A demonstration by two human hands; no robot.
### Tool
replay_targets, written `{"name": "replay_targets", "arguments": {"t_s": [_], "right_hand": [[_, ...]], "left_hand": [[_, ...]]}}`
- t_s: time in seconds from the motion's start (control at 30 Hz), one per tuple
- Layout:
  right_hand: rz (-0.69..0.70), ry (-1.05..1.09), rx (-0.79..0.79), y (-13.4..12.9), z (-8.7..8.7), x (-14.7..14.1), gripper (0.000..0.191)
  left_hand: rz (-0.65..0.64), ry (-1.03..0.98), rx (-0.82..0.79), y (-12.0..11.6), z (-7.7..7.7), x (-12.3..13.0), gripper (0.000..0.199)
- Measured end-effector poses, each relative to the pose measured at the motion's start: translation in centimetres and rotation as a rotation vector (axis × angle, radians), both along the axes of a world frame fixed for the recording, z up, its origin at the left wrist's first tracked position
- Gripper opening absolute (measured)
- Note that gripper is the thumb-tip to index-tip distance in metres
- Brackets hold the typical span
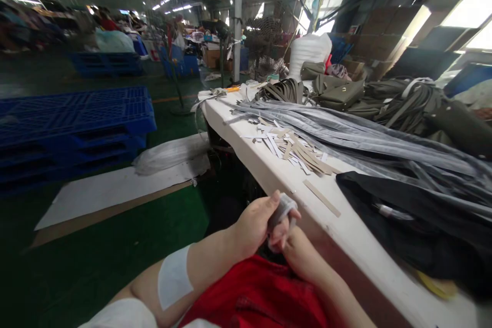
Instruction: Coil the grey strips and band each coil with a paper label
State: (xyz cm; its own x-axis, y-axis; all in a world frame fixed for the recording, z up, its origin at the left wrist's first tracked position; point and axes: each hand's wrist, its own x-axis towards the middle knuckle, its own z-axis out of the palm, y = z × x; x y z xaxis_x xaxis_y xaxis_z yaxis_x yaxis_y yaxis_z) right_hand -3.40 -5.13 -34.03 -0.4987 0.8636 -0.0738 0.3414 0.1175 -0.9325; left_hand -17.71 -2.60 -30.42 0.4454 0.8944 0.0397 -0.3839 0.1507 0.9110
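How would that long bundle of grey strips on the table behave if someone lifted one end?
The grey strips would probably flop, since they lie in loose, wavy lengths. Their shiny, see-through-looking surface suggests they might slide over one another.

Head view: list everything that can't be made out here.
- Grey item, head view: largely hidden by the left hand and right hand; full shape unclear.
- Yellow object, head view: partly covered by the black material.
- Long grey strips, head view: some cut off by the right edge.
- Red shape in the background, head view: too small and blurred to identify.
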Motion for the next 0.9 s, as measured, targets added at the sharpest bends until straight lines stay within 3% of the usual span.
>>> {"name": "replay_targets", "arguments": {"t_s": [0.07,0.13,0.2,0.27,0.33,0.43,0.5,0.6,0.67,0.73,0.8,0.9], "right_hand": [[0.142,0.102,-0.212,-1.9,-0.4,-1.4,0.03],[0.196,0.201,-0.306,-3.2,0.0,-1.2,0.035],[0.129,0.273,-0.297,-3.3,1.1,0.5,0.04],[0.009,0.273,-0.236,-1.9,2.1,3.0,0.047],[-0.137,0.115,-0.09,0.2,2.8,5.2,0.048],[-0.391,-0.224,0.287,2.7,3.0,6.6,0.031],[-0.372,-0.286,0.42,3.0,2.5,6.1,0.044],[-0.248,-0.214,0.363,2.4,0.7,4.1,0.058],[-0.246,-0.145,0.273,1.9,-1.0,2.4,0.04],[-0.177,-0.067,0.118,1.2,-2.5,0.8,0.022],[-0.02,0.003,-0.074,0.3,-3.1,-0.4,0.035],[0.16,0.12,-0.263,-1.8,-2.2,-0.8,0.04]], "left_hand": [[0.263,0.092,0.228,0.6,0.1,-0.7,0.054],[0.407,0.29,0.524,1.2,-0.7,-1.5,0.059],[0.361,0.513,0.734,1.5,-1.8,-2.2,0.067],[0.239,0.682,0.798,1.4,-2.8,-2.2,0.064],[0.131,0.768,0.745,1.0,-3.2,-1.8,0.057],[0.001,0.694,0.424,0.4,-2.7,-1.0,0.06],[-0.1,0.53,0.152,0.2,-2.1,-0.7,0.064],[-0.257,0.237,-0.064,-0.1,-0.7,-0.4,0.067],[-0.277,0.072,-0.129,-0.1,0.2,-0.4,0.065],[-0.213,-0.043,-0.172,0.3,0.9,-0.6,0.065],[-0.052,-0.089,-0.125,1.0,1.2,-1.0,0.064],[0.297,0.055,0.207,2.4,0.3,-1.8,0.057]]}}
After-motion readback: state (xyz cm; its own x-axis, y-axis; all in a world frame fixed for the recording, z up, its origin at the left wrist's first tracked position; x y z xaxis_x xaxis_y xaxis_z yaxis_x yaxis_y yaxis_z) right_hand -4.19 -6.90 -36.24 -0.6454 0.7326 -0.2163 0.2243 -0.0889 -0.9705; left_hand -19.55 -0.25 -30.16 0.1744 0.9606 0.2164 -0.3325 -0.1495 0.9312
